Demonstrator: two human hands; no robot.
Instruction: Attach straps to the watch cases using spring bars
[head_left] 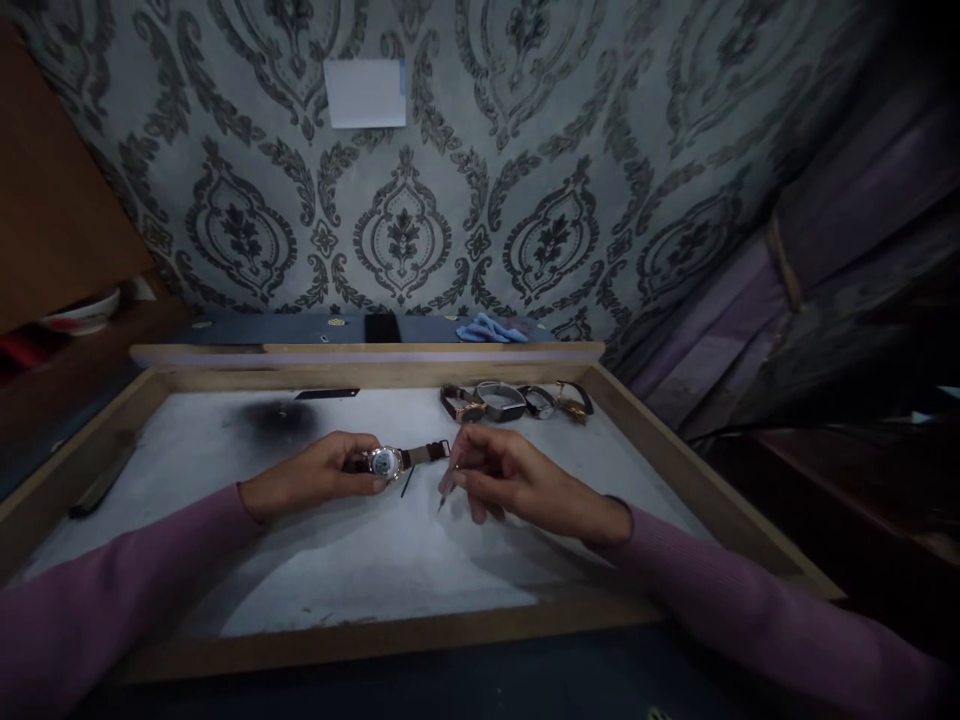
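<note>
I am watching the left hand pinching a watch near the middle of the tray, thumb along the near side of the case and fingers curling over the far side. That edge grip is leaving the round silvery side showing; I cannot tell whether it is dial or back. The strap is stretching rightward from the case, its buckle end reaching the right hand; whether they are touching, I can't make out.

The right hand is closing thumb and forefinger on a slim pointed tool, its other fingers curling loosely. The tip is angling down towards the white tray bottom, which I read as a light, precise hold, suited to small parts. Neither hand is lying open or balling into a fist. Between them, just below the strap, a thin dark rod is lying at a slant, near both hands.

Four other watches are sitting in a row by the far rim on the right, probably so they are staying out of the hands' way. A dark flat strip is lying far left of them, and the raised wooden rim is likely keeping small pieces from rolling off the surface.
</note>
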